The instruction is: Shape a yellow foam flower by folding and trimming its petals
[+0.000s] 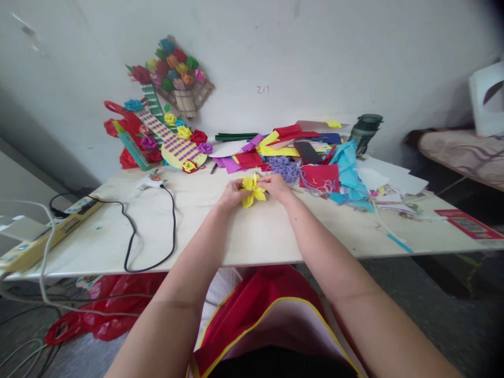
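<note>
A: Where's the yellow paper flower (253, 191)?
B: Between the 2 hands, about midway between the left and right ends of the table (260, 241), well in from its near edge. I can't tell whether it touches the tabletop.
A: And the hands?
B: The left hand (231, 194) grips the flower's left side; the right hand (274, 187) has thumb and fingers pinched at its upper right petals.
A: What's near the right hand?
B: A tangle of purple yarn (283, 169), just beyond it. A dark phone (307, 153) lies on coloured paper farther back, toward the table's back edge.
A: On the left?
B: A white glue gun (150, 181), well apart from the left hand. The yellow power strip (59, 228) runs along the left edge to the near left corner.
A: Far right?
B: A red card (470, 224) by the right edge.
</note>
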{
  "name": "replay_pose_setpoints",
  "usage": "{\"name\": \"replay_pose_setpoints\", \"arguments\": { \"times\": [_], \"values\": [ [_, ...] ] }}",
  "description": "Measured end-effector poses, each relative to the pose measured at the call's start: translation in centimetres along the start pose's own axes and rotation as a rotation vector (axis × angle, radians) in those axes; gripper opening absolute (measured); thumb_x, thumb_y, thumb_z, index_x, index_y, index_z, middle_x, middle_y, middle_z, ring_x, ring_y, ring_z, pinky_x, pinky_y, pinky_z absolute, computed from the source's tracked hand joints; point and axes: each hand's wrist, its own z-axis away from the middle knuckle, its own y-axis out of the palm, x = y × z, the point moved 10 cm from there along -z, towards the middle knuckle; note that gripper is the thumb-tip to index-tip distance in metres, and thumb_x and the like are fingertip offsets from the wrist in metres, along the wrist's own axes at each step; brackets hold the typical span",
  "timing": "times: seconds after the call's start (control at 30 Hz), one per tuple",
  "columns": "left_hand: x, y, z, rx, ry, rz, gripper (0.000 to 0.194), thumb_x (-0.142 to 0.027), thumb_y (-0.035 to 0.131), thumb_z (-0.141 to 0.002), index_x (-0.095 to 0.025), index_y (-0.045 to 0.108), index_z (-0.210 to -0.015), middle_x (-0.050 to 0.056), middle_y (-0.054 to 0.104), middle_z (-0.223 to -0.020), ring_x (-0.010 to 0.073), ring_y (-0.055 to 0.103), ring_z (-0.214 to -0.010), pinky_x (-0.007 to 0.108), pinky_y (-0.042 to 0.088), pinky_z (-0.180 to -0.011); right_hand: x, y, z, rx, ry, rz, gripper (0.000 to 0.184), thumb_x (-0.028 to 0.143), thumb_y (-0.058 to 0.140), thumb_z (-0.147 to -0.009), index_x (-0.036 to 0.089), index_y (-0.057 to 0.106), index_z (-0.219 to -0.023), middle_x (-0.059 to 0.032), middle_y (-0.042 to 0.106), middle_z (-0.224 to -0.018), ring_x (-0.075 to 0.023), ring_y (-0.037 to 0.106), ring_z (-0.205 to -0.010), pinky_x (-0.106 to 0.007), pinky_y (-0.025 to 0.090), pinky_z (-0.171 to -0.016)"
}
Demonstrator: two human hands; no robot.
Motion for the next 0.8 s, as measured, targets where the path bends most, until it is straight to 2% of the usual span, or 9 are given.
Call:
{"name": "replay_pose_setpoints", "arguments": {
  "times": [0.27,0.57,0.8],
  "values": [
    [-0.01,0.38,0.03,0.044,0.008,-0.006,0.034,-0.022,0.080,-0.054,-0.013,0.069,-0.085,0.005,0.071,-0.079,0.0171,0.066,-0.071,0.028,0.051,-0.069,0.36,-0.19,0.14,0.001,-0.004,0.025,0.016,0.022,0.064,-0.068,0.014,0.077,-0.073,-0.0032,0.073,-0.073,-0.0166,0.065,-0.074,-0.027,0.049,-0.075],
    [0.40,0.80,0.17,0.065,-0.050,-0.020,0.035,-0.020,0.078,-0.054,-0.012,0.068,-0.087,0.004,0.070,-0.078,0.0144,0.064,-0.068,0.026,0.050,-0.068,-0.46,0.04,-0.31,-0.021,0.003,0.083,0.018,0.028,0.064,-0.069,0.014,0.076,-0.070,-0.0008,0.069,-0.064,-0.0138,0.060,-0.064,-0.023,0.044,-0.060],
    [0.80,0.34,0.01,0.039,-0.037,-0.012,0.039,-0.022,0.078,-0.056,-0.011,0.069,-0.093,0.006,0.071,-0.083,0.0152,0.064,-0.070,0.025,0.049,-0.066,-0.32,0.14,-0.23,-0.006,0.000,0.051,0.017,0.024,0.063,-0.066,0.016,0.076,-0.073,-0.0002,0.071,-0.070,-0.0163,0.064,-0.072,-0.025,0.048,-0.067]
  ]
}}
